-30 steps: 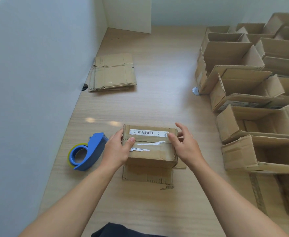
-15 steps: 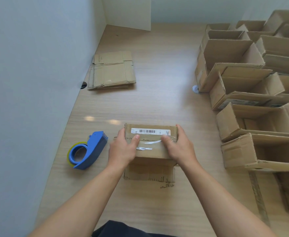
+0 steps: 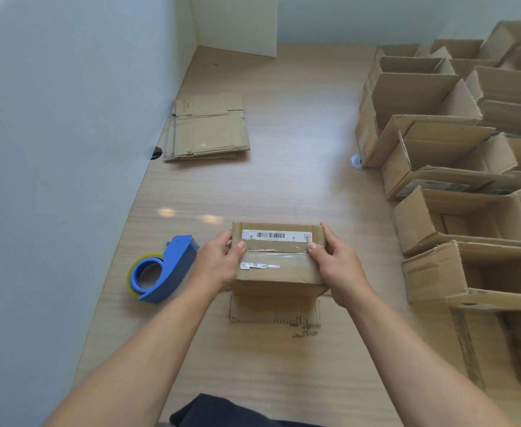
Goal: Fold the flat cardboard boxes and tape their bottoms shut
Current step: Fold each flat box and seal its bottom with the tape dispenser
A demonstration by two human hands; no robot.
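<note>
Bright, even light; two glare spots on table (image 3: 283,186); wide-angle edge warp.

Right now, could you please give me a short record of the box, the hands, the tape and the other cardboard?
box: on the table, flaps folded shut, barcode label on top
left hand: grips its left end, thumb on the seam
right hand: grips its right end, thumb on the seam
tape dispenser: blue, left of the box, untouched
flat boxes: stacked by the left wall
folded boxes: open, at right

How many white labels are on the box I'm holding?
2: a barcode label at the far edge of the box, and a torn strip nearer me, left of middle. Other sides hidden.
</note>
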